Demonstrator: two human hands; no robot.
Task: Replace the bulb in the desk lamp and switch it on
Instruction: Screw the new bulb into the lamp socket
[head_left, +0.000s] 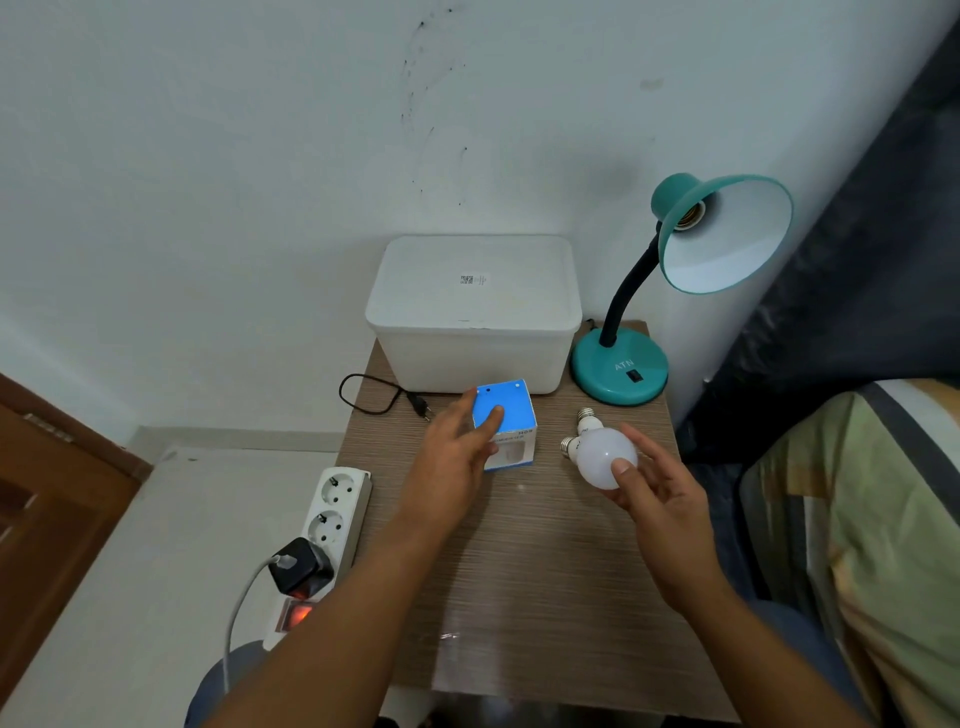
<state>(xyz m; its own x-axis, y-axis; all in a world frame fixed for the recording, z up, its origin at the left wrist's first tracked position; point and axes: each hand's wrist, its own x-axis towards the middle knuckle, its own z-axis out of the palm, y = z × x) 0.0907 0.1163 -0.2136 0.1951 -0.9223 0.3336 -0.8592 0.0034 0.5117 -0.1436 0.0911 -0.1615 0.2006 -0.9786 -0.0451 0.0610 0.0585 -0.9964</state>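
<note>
A teal desk lamp (618, 369) stands at the table's back right, its shade tilted toward me and its socket (691, 215) empty. Its black plug (422, 406) lies loose on the table. My right hand (660, 499) holds a white bulb (602, 454) by its globe, just above the table. A second bulb's screw base (587, 417) shows right behind it, the remainder hidden. My left hand (454, 452) rests its spread fingers on the top and left side of a blue bulb box (511, 410) that stands on the table.
A white lidded container (472, 312) fills the back of the wood-grain table (519, 571). A white power strip (335, 512) at the table's left edge has a lit red switch (296, 613) and a black charger (300, 569) plugged in. Bedding (857, 519) lies to the right.
</note>
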